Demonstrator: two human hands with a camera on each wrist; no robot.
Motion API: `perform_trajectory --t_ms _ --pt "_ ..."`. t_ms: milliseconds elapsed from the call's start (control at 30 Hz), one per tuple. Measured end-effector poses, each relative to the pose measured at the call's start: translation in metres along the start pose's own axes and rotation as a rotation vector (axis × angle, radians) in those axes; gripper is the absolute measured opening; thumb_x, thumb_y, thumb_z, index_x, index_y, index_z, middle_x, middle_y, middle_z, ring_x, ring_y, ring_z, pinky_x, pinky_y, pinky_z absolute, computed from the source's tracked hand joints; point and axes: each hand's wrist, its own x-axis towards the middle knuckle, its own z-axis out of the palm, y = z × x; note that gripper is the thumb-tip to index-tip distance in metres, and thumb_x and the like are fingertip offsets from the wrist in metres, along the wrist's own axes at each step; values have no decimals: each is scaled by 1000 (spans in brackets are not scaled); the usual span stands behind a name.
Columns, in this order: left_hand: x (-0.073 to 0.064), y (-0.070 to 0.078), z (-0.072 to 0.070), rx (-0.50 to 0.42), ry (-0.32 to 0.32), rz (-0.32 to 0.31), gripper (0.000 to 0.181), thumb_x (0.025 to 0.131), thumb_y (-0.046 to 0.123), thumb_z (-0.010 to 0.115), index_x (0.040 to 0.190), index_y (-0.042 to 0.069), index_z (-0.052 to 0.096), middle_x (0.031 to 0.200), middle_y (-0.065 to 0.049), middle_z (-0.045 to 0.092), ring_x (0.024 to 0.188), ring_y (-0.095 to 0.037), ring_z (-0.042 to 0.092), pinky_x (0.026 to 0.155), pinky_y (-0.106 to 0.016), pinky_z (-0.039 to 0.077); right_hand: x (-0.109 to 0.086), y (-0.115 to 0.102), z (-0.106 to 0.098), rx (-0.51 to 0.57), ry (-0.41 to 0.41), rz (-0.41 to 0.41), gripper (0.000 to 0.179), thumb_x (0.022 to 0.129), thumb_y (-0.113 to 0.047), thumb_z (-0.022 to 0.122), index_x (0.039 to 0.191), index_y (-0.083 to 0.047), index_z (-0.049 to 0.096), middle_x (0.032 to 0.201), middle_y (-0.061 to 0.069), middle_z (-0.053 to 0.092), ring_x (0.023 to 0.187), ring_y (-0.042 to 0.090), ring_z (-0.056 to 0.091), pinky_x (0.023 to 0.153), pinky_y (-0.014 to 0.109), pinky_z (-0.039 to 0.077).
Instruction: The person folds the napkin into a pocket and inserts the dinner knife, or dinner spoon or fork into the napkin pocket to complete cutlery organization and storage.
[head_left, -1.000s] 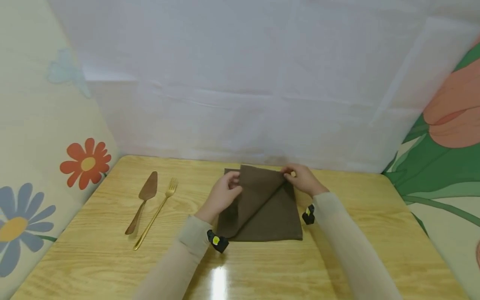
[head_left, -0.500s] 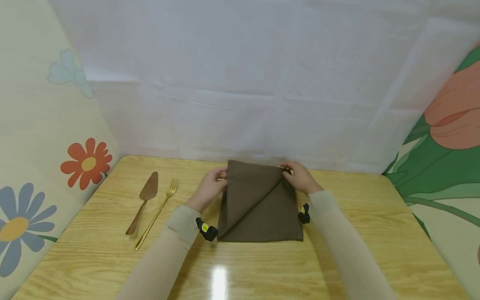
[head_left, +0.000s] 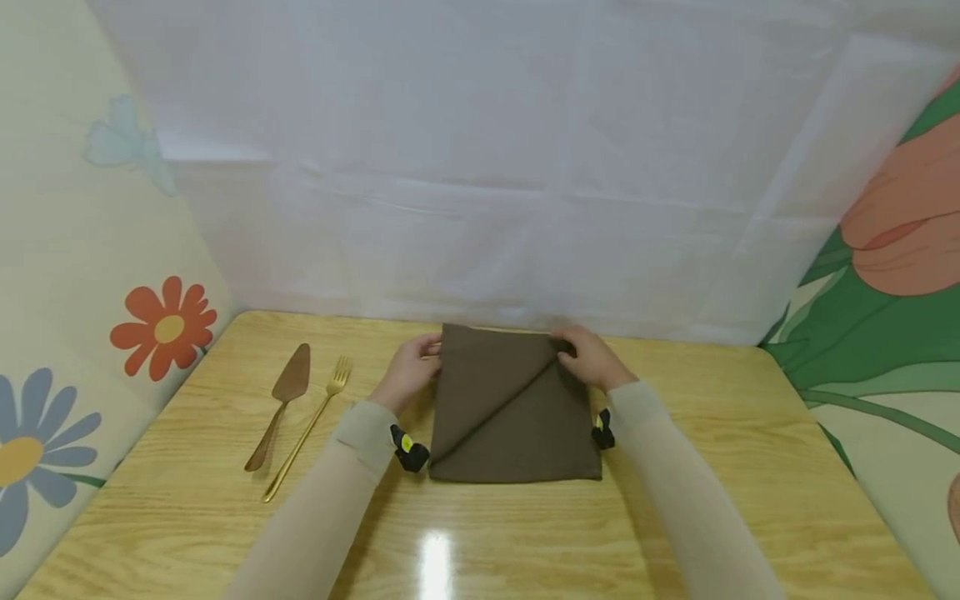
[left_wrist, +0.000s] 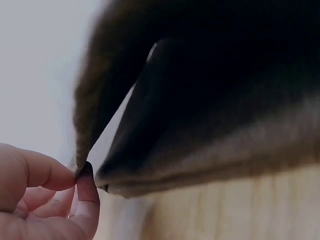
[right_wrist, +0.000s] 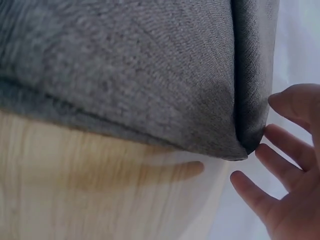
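place: screened-off nook | white sheet [head_left: 480, 167] | flower-patterned side walls [head_left: 52, 242] | wood-grain table [head_left: 525, 533]

The wood-grain tabletop [head_left: 810, 450] carries three articles. A folded brown cloth napkin [head_left: 525, 425] lies toward twelve o'clock, its diagonal edge running eight to two. Toward nine o'clock lie a cake server [head_left: 292, 378] and, just beside it at three o'clock, a gold-coloured dinner fork [head_left: 306, 432]; both point toward one.

Both sleeved arms run near to far, left forearm [head_left: 315, 512] and right forearm [head_left: 690, 496] angling inward, hands about level and apart. Left hand [head_left: 409, 371]: thumb and a finger in a tight pinch, other fingers curled behind. Right hand [head_left: 591, 357]: palm toward the left, digits bent, lower fingers spread.
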Motion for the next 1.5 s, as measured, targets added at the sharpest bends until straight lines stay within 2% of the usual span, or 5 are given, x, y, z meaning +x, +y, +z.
perform_trajectory --t_ms 167,600,833,1233,1500 --pt "3 -5 -2 103 19 32 53 88 -12 46 141 -16 46 129 -37 58 120 -46 58 99 -42 50 1 1 1 -51 -40 -42 41 99 -3 58 138 9 55 141 29 52 135 45 45 114 54 35" --pt "4 -7 -4 271 -4 71 49 91 -12 47 139 -4 57 140 -31 54 125 -46 56 94 -48 52 2 -12 3 -150 -217 91 55 106 -20 52 153 4 37 159 28 29 147 44 28 119 54 27" --pt "4 -10 -5 316 -88 47 46 95 -2 59 140 -6 54 136 -34 55 100 -41 67 73 -36 57 5 -12 10 -176 -226 91 58 106 -22 52 154 6 34 158 31 28 147 45 29 119 53 26" --pt "-29 1 -7 726 -219 330 40 95 9 70 131 -7 61 151 -35 36 136 -49 42 112 -56 37 -3 -14 14 -150 -244 136 60 110 -29 46 159 0 26 163 27 20 151 43 20 120 55 22" --pt "-63 4 -12 920 -448 492 48 106 17 55 147 -7 46 160 -30 26 148 -48 23 117 -58 27 -9 -20 11 -174 -330 92 64 110 -37 40 161 -4 21 166 23 13 152 44 9 122 57 15"
